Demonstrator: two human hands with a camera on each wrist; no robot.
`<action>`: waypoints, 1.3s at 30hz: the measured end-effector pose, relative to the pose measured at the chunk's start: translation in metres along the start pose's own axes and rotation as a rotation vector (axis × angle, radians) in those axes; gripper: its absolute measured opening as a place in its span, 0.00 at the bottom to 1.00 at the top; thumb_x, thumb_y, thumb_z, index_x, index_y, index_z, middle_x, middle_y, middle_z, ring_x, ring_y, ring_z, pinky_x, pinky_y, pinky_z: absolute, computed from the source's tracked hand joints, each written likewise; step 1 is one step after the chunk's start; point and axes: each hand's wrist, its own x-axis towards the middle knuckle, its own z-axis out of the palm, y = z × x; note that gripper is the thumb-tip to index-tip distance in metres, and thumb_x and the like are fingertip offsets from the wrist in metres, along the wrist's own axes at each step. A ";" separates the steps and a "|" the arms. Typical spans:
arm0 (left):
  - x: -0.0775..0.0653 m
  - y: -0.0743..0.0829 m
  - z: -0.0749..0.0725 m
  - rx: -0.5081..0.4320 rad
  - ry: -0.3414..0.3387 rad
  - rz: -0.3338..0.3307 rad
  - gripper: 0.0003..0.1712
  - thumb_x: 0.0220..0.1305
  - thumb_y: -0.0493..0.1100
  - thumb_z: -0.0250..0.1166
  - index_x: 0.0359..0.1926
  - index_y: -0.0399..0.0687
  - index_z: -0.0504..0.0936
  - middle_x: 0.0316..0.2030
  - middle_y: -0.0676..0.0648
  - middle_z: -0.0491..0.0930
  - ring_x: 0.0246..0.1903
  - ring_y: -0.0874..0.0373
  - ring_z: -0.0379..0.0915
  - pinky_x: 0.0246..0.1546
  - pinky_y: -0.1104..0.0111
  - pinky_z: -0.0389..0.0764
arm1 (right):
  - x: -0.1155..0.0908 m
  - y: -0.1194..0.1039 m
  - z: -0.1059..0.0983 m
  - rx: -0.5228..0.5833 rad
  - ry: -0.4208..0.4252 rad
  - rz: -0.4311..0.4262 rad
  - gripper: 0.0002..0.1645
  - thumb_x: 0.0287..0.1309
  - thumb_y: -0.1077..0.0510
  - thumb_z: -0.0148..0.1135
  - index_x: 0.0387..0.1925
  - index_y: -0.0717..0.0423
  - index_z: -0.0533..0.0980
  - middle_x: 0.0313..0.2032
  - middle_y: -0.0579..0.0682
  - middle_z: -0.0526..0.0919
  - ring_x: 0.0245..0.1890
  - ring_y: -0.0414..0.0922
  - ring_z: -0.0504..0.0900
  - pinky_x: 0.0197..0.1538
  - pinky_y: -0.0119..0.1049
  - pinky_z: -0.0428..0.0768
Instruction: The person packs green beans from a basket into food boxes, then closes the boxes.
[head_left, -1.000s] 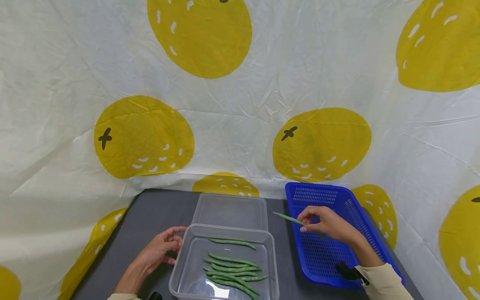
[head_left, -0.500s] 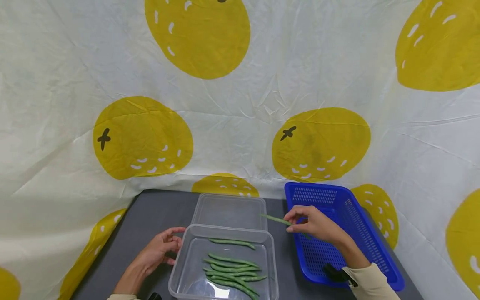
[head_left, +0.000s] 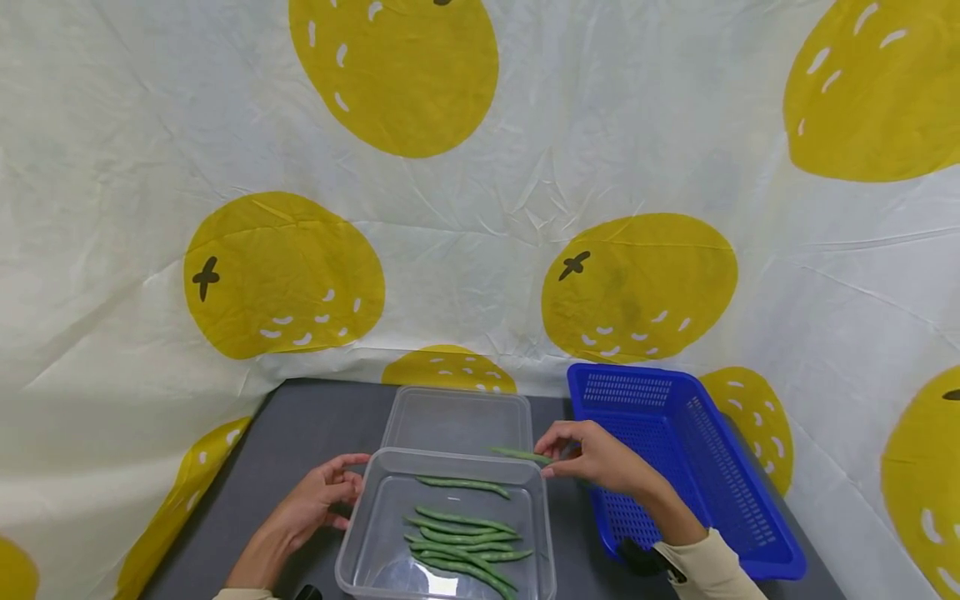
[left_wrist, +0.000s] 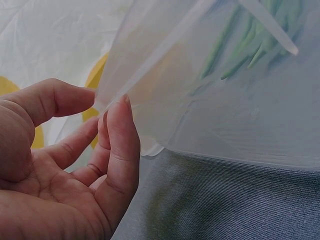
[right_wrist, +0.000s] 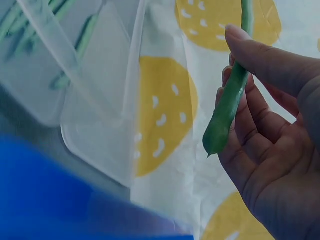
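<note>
My right hand (head_left: 600,457) pinches a green bean (head_left: 521,455) between thumb and fingertips, above the far right corner of a clear plastic container (head_left: 551,533). In the right wrist view, the thick end of that bean (right_wrist: 225,120) hangs below the thumb. Several green beans (head_left: 465,537) lie in the container, most grouped toward the front and one apart near the back. My left hand (head_left: 318,504) holds the container's left side near its far corner, thumb and fingers bent at the edge of the clear wall (left_wrist: 165,85).
A blue perforated basket (head_left: 750,467) stands to the right, its inside partly hidden by my right forearm. Behind the container lies a clear lid (head_left: 457,417) on the dark table (head_left: 322,408). A fruit-printed cloth (head_left: 465,275) hangs around the back and sides.
My right hand has moved left with the bean, from over the blue basket to the container's far right corner. The left hand, container and other beans stay put.
</note>
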 end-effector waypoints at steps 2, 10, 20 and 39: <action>0.000 0.000 0.000 -0.003 -0.004 0.003 0.37 0.68 0.37 0.61 0.74 0.36 0.60 0.40 0.48 0.78 0.39 0.53 0.77 0.28 0.61 0.81 | 0.004 -0.002 0.005 0.007 -0.005 0.005 0.12 0.62 0.57 0.70 0.47 0.49 0.83 0.42 0.51 0.83 0.39 0.42 0.80 0.40 0.37 0.82; 0.000 0.000 0.000 -0.005 -0.001 0.006 0.36 0.68 0.37 0.60 0.74 0.37 0.60 0.40 0.48 0.78 0.39 0.52 0.77 0.28 0.61 0.81 | 0.020 -0.010 0.024 0.023 -0.033 0.034 0.12 0.61 0.56 0.71 0.47 0.47 0.83 0.42 0.47 0.82 0.39 0.41 0.80 0.42 0.37 0.83; 0.000 -0.001 -0.001 0.008 0.013 -0.007 0.36 0.67 0.36 0.61 0.74 0.38 0.61 0.41 0.47 0.79 0.39 0.53 0.77 0.29 0.61 0.81 | 0.036 -0.014 0.039 0.034 -0.059 -0.004 0.13 0.61 0.56 0.71 0.48 0.50 0.83 0.41 0.48 0.82 0.39 0.40 0.79 0.42 0.36 0.83; -0.001 -0.001 0.001 0.005 0.011 0.013 0.36 0.66 0.35 0.60 0.74 0.39 0.61 0.41 0.49 0.77 0.38 0.54 0.75 0.27 0.63 0.81 | 0.027 -0.008 0.037 0.074 -0.079 0.017 0.17 0.64 0.53 0.68 0.53 0.53 0.81 0.51 0.53 0.83 0.52 0.50 0.82 0.53 0.41 0.82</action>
